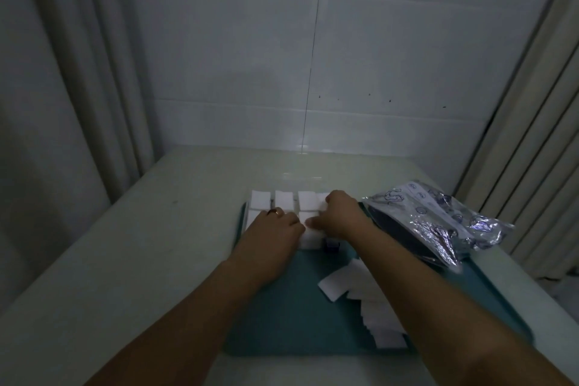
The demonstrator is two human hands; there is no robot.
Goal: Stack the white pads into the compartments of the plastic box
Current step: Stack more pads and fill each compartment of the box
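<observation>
Two bare forearms in the foreground, reaching away from the camera over a teal tray (282,316) on a pale table (131,260). Loose white pads (372,294) strewn on the tray's right side, partly hidden under the right forearm, their number hard to judge. Dim light throughout, edges soft.

Plastic box (246,208) at the tray's far end, nearly invisible: clear walls barely traceable, compartments readable only from the stacked pads (284,200) inside, lined up in rows. Front row largely covered by both hands; one dark, apparently unfilled compartment (332,244) just beside the right wrist.

Left hand (275,226) palm down on the box's front left area, fingers fairly straight and lying flat over the pads, a ring (275,212) on one finger. Fingertips hidden behind the knuckles, so no telling whether anything is pinched beneath.

Right hand (340,213) over the box's right side, knuckles raised, fingers bent downward onto the pads there, thumb stretched left toward the left hand. Fingertips out of sight; actual grip on a pad impossible to confirm.

Crinkled silvery plastic bag (438,219) to the right, resting on the tray's far right edge. Tiled wall behind, curtain at left.
</observation>
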